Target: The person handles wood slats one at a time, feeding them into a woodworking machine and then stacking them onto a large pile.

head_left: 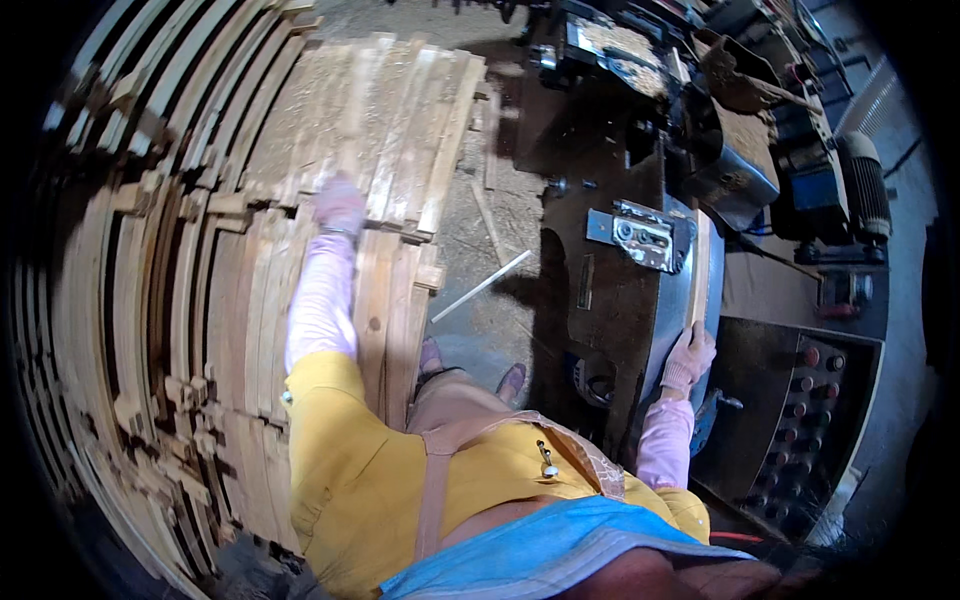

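My left hand (340, 206), in a pale glove and smeared by motion, is over the stacked boards. A blurred wooden strip (351, 110) runs away from it and seems to be in its grip; the fingers are not sharp. On the right, my gloved right hand (690, 357) closes round the near end of another wooden strip (701, 268). That strip lies lengthwise on the machine's metal bed (650, 330), beside a bolted metal guide block (645, 238). Its far end goes in under the machine's hood (735, 165).
Stacks of wooden boards (265, 300) fill the left side. Loose sticks (482, 285) lie on the sawdust-strewn floor between stack and machine. A control panel (800, 430) with several round buttons stands to my right. A finned motor (864, 185) sits at the far right.
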Available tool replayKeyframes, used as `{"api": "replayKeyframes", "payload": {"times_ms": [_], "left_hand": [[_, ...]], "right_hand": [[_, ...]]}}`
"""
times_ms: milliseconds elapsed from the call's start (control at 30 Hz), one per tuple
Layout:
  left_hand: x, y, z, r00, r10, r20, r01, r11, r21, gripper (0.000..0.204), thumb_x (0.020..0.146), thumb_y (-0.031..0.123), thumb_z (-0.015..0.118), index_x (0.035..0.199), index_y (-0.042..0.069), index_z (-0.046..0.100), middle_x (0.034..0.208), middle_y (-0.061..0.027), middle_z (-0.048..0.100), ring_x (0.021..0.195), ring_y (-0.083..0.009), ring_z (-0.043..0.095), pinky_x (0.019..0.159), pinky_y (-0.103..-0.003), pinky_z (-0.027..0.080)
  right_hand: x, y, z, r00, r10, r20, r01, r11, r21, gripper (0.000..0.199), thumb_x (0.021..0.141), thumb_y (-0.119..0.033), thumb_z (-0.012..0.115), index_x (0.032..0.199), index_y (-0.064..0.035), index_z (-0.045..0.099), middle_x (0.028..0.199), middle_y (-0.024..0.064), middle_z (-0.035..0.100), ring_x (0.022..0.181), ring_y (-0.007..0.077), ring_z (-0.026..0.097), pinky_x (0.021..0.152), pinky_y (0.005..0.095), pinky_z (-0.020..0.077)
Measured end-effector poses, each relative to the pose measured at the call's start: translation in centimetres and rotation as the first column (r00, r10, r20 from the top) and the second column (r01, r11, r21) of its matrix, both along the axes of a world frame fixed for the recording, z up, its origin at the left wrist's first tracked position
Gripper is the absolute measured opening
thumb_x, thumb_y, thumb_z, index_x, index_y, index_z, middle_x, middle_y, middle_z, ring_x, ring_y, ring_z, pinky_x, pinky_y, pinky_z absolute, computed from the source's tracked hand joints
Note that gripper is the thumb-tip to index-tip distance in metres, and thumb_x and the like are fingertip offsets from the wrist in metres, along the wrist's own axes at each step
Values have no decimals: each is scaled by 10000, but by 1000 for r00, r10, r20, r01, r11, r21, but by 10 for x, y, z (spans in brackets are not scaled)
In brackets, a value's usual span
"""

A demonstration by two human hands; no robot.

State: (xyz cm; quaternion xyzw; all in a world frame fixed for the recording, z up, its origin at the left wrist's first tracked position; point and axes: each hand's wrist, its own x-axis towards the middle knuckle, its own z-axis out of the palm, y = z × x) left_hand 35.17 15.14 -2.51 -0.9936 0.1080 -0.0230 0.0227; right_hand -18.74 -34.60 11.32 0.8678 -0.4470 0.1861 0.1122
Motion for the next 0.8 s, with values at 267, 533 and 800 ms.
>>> {"api": "replayKeyframes", "payload": {"times_ms": [267,533,800], "left_hand": [[-247,-134,85,792,-412,-451,-320,349,-881,320,902,309,678,1076,43,712,948,-207,709,882,-328,683,782,-419,535],[-445,-163,135,542,-734,-411,-667,-77,-741,401,1046,231,604,1357,-22,610,1208,-95,686,1115,-155,606,1001,-299,483],[-407,-36,92,946,22,-323,-139,928,-345,833,859,506,673,1542,96,428,1557,-178,455,1467,-358,389,1232,-495,267]], "right_hand": [[129,64,56,878,323,353,-473,702,533,385,974,-206,683,1286,20,685,1180,215,725,1094,307,681,989,411,504],[104,175,31,865,-57,498,-488,-317,813,487,977,-250,604,1377,27,614,1102,26,673,916,101,608,809,248,503],[-43,125,93,842,245,480,-515,628,583,478,891,-35,691,1354,41,601,1153,168,692,1017,210,657,923,341,524]]}}
